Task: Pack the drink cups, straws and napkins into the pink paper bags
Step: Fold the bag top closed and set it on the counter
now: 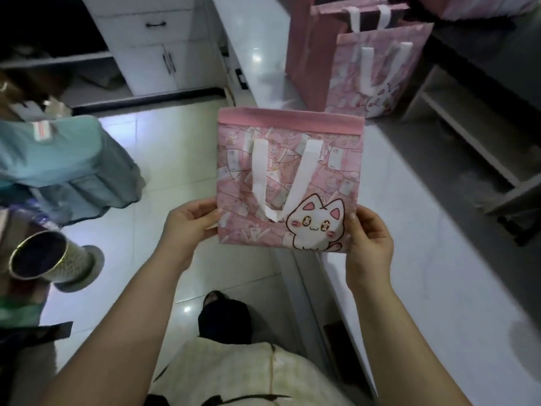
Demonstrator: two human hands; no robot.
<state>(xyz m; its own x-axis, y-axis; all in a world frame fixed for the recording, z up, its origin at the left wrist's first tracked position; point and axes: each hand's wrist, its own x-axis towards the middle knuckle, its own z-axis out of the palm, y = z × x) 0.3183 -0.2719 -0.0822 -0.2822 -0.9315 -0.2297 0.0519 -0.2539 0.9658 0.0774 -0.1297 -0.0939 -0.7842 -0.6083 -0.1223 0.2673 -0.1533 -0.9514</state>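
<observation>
I hold a flat, folded pink paper bag point(289, 183) with a white cat print and white ribbon handles in front of me, above the counter's near edge. My left hand point(190, 227) pinches its lower left edge. My right hand point(369, 244) grips its lower right edge. Two more pink bags point(377, 74) stand upright on the white counter point(409, 230) behind it, the nearer one showing the same cat print. No cups, straws or napkins show in this view.
A shelf unit point(468, 136) rises on the counter's right side. On the tiled floor at left are a cloth-covered stool point(67, 165) and a metal cup-like container point(49, 256). White cabinets point(158, 39) stand at the back. My dark shoe point(225, 315) is below.
</observation>
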